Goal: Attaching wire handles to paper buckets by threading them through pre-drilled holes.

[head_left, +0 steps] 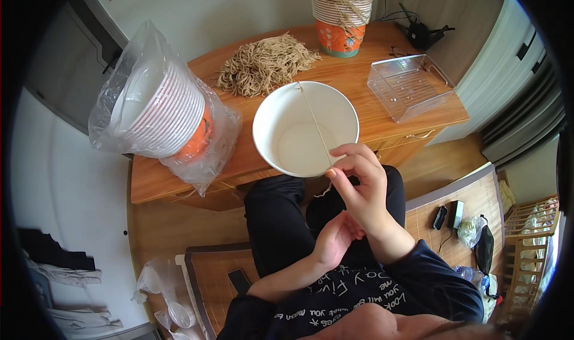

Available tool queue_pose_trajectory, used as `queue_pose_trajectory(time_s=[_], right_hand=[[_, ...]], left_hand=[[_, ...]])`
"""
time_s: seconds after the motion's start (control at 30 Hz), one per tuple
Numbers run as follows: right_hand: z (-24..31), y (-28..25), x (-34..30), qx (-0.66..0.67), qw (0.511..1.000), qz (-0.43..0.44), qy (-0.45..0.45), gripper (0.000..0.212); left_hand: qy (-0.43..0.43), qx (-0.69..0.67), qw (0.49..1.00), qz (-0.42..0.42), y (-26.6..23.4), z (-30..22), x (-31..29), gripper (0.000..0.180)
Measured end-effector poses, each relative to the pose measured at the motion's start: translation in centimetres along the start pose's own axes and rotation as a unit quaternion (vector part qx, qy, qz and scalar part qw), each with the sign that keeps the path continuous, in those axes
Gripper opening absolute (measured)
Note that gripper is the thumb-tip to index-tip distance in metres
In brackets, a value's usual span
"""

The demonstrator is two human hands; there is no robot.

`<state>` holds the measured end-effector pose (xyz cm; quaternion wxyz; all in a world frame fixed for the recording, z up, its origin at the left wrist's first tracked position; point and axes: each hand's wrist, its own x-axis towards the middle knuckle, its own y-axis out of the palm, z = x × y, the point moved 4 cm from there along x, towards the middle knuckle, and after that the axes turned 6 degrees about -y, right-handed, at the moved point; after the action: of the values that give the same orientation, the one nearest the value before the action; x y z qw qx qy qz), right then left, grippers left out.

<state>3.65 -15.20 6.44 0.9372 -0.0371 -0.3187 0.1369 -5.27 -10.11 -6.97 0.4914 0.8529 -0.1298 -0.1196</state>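
A white paper bucket (286,124) stands in front of me, its wide mouth tilted up toward me. A thin tan string (315,120) runs taut across the mouth from the far rim to the near right rim. My right hand (360,181) pinches the string's near end between thumb and forefinger, beside that rim. A loose bit of string dangles below the bucket. My left hand (336,242) is curled beside my right wrist, lower and nearer my body. Its fingertips are partly hidden, so what they hold, if anything, cannot be seen.
Behind the bucket, a heap of tan strings (266,63) lies on the wooden table (251,174). Plastic-wrapped stacked buckets (164,110) stand left. Another stack (342,17), draped with strings, stands at the back near a clear plastic bin (411,89). A phone (239,282) lies low left.
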Motion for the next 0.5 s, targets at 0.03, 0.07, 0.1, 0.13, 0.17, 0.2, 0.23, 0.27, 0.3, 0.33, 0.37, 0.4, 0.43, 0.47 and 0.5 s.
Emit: queue_pose_trajectory(time_s=[0.03,0.07,0.1,0.13,0.17,0.2,0.23,0.27,0.3,0.33,0.37,0.4,0.43,0.47,0.5], right_hand=[[-0.1,0.0,0.1,0.000,1.000,0.001,0.000,0.003],[-0.4,0.0,0.2,0.049,0.999,-0.012,0.015,0.004],[-0.7,0.0,0.2,0.099,0.994,-0.024,0.031,0.006],[-0.9,-0.2,0.1,0.126,0.991,-0.014,0.045,0.006],[-1.1,-0.5,0.0,0.151,0.988,-0.017,0.031,0.006],[-1.3,-0.7,-0.1,0.175,0.984,-0.021,0.018,0.007],[-1.3,-1.0,-0.1,0.196,0.980,-0.033,-0.004,0.009],[-1.6,-1.1,-0.2,0.234,0.971,-0.042,0.011,0.008],[-2.1,-1.2,-0.3,0.272,0.961,-0.052,0.026,0.007],[-2.7,-1.2,-0.2,0.270,0.962,-0.040,0.025,0.006],[-2.8,-1.2,-0.4,0.271,0.961,-0.040,0.026,0.006],[-2.8,-1.0,-0.4,0.288,0.956,-0.041,0.036,0.006],[-2.9,-0.9,-0.5,0.304,0.951,-0.042,0.046,0.005],[-3.0,-0.9,-0.6,0.304,0.950,-0.043,0.047,0.005],[-3.1,-0.9,-0.6,0.324,0.944,-0.040,0.052,0.005]], left_hand=[[0.001,-0.001,1.000,-0.001,0.3,-0.2,0.3,0.043],[0.015,-0.005,1.000,-0.013,0.5,-0.5,0.6,0.043],[0.030,-0.010,0.999,-0.028,0.9,-0.9,0.8,0.044],[0.033,-0.011,0.999,-0.031,1.3,-1.3,1.1,0.044],[0.044,-0.024,0.999,-0.020,1.7,-1.8,1.3,0.047],[0.053,-0.037,0.998,-0.007,1.9,-2.1,1.5,0.050],[0.057,-0.054,0.997,0.019,2.0,-2.4,1.8,0.058],[0.059,-0.055,0.997,0.016,2.2,-2.6,2.0,0.058],[0.088,-0.048,0.995,0.016,2.4,-3.0,2.2,0.060],[0.118,-0.042,0.992,0.015,2.5,-3.5,2.4,0.062],[0.128,-0.039,0.991,0.025,2.6,-3.9,2.6,0.065],[0.128,-0.039,0.991,0.023,2.5,-4.3,2.7,0.065],[0.140,-0.036,0.989,0.016,2.6,-4.8,2.8,0.065],[0.153,-0.033,0.988,0.009,2.6,-5.2,2.9,0.066],[0.154,-0.033,0.988,0.007,2.2,-5.3,3.0,0.066]])
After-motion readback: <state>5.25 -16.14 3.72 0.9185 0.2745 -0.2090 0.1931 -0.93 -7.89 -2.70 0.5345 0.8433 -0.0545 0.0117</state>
